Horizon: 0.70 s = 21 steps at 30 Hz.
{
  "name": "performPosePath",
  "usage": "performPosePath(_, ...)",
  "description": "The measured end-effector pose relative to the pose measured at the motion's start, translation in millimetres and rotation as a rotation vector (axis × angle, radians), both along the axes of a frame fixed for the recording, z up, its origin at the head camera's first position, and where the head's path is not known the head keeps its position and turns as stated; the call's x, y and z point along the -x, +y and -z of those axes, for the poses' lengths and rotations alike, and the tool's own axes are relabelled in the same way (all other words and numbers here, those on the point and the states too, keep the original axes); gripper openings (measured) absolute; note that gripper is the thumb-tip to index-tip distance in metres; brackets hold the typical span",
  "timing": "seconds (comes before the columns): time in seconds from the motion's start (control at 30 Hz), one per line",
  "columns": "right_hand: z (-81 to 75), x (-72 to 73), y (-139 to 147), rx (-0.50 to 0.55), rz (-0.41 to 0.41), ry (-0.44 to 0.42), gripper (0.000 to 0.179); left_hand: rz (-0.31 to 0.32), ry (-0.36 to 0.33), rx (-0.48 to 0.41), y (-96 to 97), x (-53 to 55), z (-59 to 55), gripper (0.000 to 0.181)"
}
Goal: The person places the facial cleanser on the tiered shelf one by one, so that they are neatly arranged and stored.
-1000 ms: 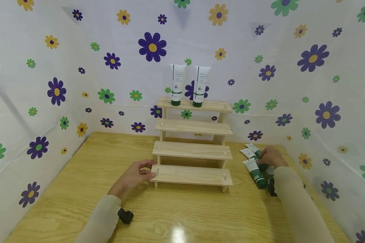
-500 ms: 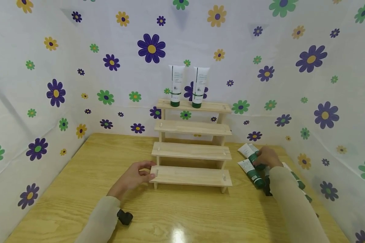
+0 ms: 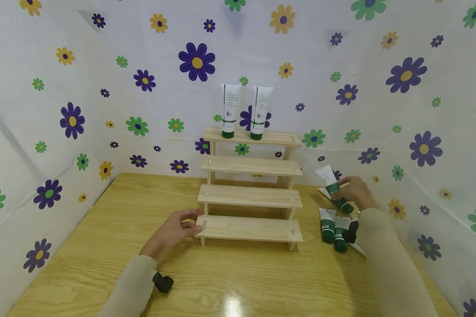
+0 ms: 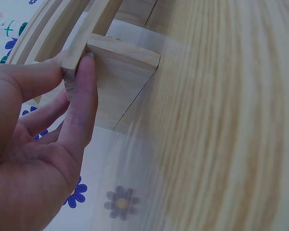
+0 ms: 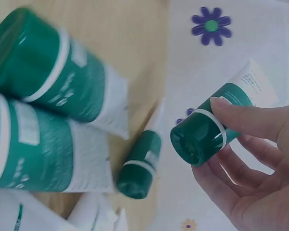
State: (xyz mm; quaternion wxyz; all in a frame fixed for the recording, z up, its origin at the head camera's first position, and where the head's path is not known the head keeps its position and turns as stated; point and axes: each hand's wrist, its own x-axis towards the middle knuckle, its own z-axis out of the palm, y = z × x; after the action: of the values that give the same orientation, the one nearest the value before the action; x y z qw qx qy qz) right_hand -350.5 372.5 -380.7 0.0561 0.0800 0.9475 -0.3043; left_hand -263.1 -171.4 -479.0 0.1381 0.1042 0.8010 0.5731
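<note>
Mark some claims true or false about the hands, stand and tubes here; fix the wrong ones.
1. The right hand holds a green-and-white tube. True.
2. The left hand grips the bottom shelf. True.
3. A tube stands on the bottom shelf. False: the two standing tubes are on the top shelf.
4. Loose tubes lie on the table, right of the stand. True.
5. The standing tubes balance on their flat ends. False: they rest on their green caps.

Held tube [image 5: 209, 127] green and white; backdrop [image 3: 254, 57] white, multicolour-flowered.
</note>
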Motion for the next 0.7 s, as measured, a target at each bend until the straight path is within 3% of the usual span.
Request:
performPosePath(0.57,-39.2,-4.8,-19.7,0.177,0.015,0.065,0.071,0.015,0.015,0.008,-1.0,-0.6,-0.4,0.05)
performPosePath(0.7,-47.5,-3.4,-22.8,0.177,0.016,0.065,0.073,0.015,0.014,0.01,-0.7,-0.5,-0.6,0.05)
